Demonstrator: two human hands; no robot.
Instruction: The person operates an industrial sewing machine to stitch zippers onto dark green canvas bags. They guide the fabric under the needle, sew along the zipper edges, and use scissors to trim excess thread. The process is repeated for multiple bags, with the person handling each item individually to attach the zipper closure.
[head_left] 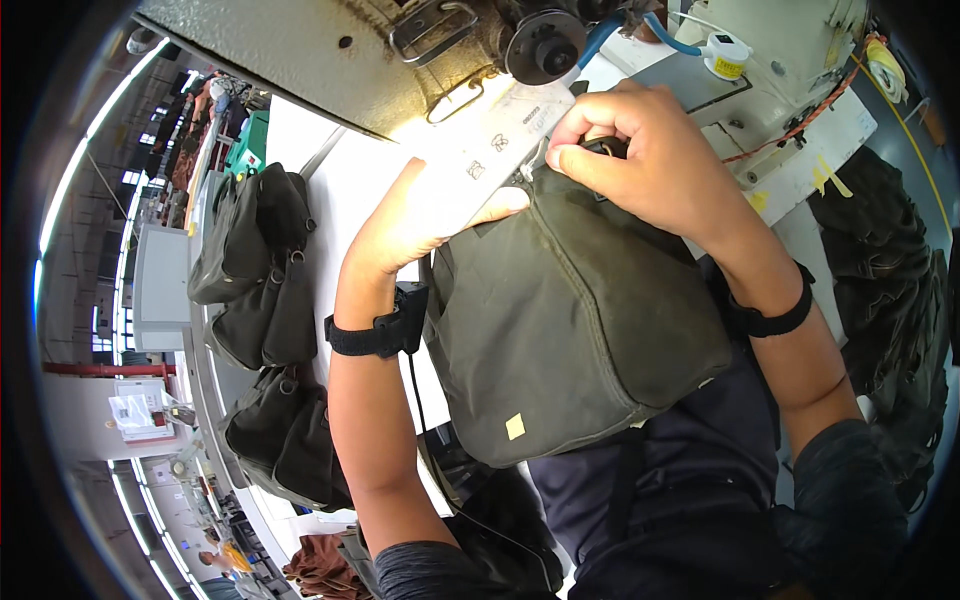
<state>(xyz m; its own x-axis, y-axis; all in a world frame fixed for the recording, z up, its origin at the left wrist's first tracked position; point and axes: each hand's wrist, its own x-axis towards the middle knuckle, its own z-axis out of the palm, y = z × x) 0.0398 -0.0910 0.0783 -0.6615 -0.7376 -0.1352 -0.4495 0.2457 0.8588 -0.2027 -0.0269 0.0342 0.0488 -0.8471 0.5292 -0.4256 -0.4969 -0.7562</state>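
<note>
A dark olive fabric bag (pixel 570 320) lies against my lap and the machine bed, with a curved seam down its front and a small yellow patch near its bottom. My right hand (pixel 650 150) is closed on the bag's top edge, thumb and curled fingers pinched together beside the needle area. The pale head of a sewing machine (pixel 510 135) covers most of my left hand (pixel 415 220). Its thumb shows, pressed onto the bag's top left edge; the other fingers are hidden. The stitching point itself cannot be made out.
Several similar dark bags (pixel 265 320) stand along the white table at left. The machine's arm (pixel 270 45) spans the top, with a black round knob (pixel 545 50). Dark olive fabric (pixel 880 270) is heaped at right. Brown cloth (pixel 325 565) lies at lower left.
</note>
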